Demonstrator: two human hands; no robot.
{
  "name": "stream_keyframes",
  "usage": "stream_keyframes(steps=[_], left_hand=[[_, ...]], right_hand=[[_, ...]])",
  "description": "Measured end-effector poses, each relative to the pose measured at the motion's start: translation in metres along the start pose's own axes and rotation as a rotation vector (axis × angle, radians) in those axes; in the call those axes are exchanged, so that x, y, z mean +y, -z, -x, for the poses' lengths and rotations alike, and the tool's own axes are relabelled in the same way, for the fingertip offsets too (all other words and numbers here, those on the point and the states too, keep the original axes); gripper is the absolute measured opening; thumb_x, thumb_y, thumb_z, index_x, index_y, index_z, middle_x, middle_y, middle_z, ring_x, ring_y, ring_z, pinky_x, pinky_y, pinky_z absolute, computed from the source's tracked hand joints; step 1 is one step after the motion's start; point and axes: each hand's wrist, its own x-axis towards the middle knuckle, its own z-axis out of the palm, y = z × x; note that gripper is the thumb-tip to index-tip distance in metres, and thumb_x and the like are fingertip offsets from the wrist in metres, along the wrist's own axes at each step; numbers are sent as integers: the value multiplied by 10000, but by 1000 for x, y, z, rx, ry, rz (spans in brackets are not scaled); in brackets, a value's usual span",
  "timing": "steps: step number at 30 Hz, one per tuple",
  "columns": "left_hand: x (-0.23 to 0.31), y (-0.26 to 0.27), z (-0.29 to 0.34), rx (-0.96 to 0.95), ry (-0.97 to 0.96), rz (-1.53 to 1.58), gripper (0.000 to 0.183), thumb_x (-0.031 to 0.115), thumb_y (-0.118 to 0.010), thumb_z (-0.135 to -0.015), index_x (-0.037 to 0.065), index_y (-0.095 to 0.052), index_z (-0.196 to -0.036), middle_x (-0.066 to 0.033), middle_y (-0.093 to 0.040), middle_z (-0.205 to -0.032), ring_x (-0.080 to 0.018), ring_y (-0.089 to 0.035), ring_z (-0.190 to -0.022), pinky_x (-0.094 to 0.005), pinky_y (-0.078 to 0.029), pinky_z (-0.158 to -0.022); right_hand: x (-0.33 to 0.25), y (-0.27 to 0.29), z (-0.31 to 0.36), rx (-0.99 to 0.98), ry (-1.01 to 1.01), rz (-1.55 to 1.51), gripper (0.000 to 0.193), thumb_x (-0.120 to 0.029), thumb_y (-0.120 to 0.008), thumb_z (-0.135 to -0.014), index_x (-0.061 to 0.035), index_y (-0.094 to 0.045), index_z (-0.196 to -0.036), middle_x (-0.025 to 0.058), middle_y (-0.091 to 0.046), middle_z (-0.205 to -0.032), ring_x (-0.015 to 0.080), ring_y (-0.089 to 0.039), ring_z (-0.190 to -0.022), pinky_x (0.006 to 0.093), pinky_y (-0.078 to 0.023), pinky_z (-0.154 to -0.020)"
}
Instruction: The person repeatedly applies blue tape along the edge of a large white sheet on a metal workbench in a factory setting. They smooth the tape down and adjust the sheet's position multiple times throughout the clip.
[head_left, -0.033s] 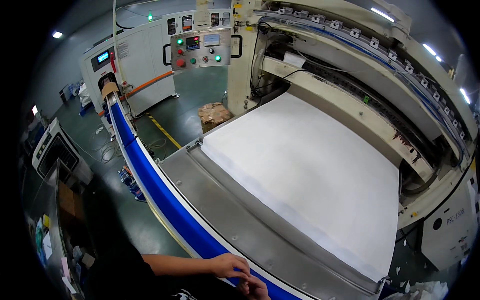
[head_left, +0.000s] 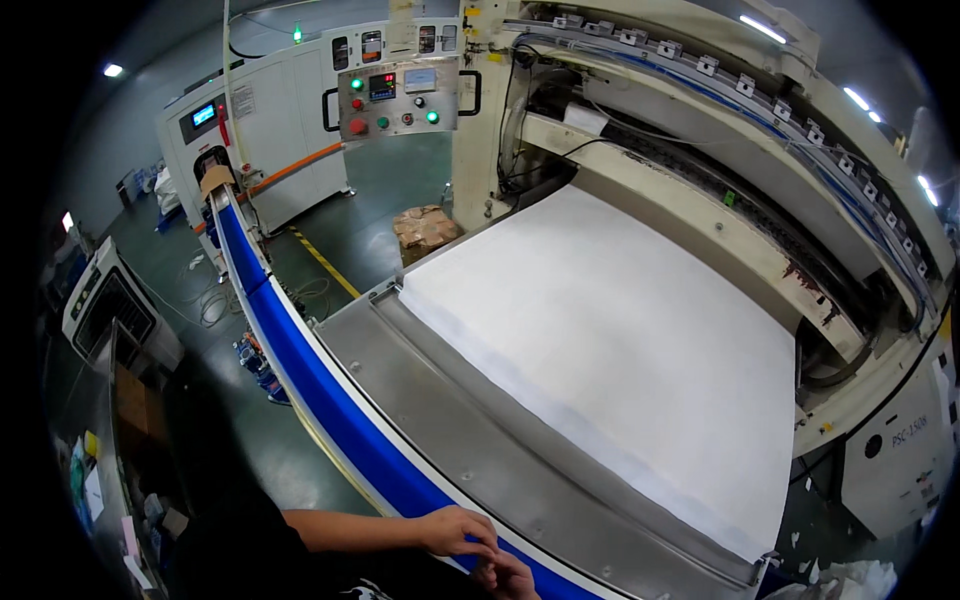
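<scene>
At the lower edge, my left hand (head_left: pixel 458 529) and my right hand (head_left: pixel 508 578) meet over the blue conveyor belt (head_left: pixel 345 415). The fingers of both are bent and drawn together, touching one another. Whatever lies between them, if anything, is too small or hidden to make out. The left forearm reaches in from the left, while the right arm barely shows. Beyond the hands runs a grey metal table (head_left: pixel 440 420). Past it, a broad white sheet (head_left: pixel 610 350) lies flat in front of the large cream-coloured machine (head_left: pixel 690 190).
A control panel (head_left: pixel 398 97) with lit buttons stands at the far side, beside a white cabinet (head_left: pixel 285 140). A brown wrapped bundle (head_left: pixel 425 228) sits on the floor behind the table. White scraps (head_left: pixel 850 580) gather at the lower right. A cluttered bench (head_left: pixel 125 440) is on the left.
</scene>
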Motion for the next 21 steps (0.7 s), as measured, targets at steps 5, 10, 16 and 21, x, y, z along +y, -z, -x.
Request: stream_keyframes(steps=[5, 10, 16, 21], left_hand=[[0, -2, 1, 53, -16, -42, 182, 257, -653, -861, 109, -710, -950, -72, -663, -955, -227, -635, -871, -298, -512, -745], [6, -1, 0, 41, 30, 35, 167, 168, -691, -823, 85, -706, -967, -93, -669, -978, -230, -643, -909, -323, -519, -796], [15, -1, 1, 72, 52, 132, 171, 140, -707, -811, 76, -709, -969, -78, -673, -967, -198, -641, -904, -306, -518, -794], [19, 2, 1, 82, 61, 203, 160, 138, -712, -806, 75, -716, -953, -81, -676, -953, -193, -640, -900, -301, -517, -795]], right_hand=[[-8, -11, 2, -41, -29, -14, 267, -248, -496, -909, -63, -534, -720, 29, -480, -572, 147, -455, -546, 273, -339, -558], [-9, -11, 3, -75, -43, -72, 280, -242, -486, -910, -66, -528, -697, 21, -478, -556, 146, -447, -529, 272, -326, -537], [-7, -13, 3, -126, -45, -105, 301, -252, -468, -918, -77, -528, -680, 11, -466, -553, 137, -420, -497, 270, -320, -522], [-8, -17, 3, -180, -36, -94, 309, -256, -463, -923, -81, -529, -677, 7, -456, -547, 132, -411, -491, 265, -316, -517]])
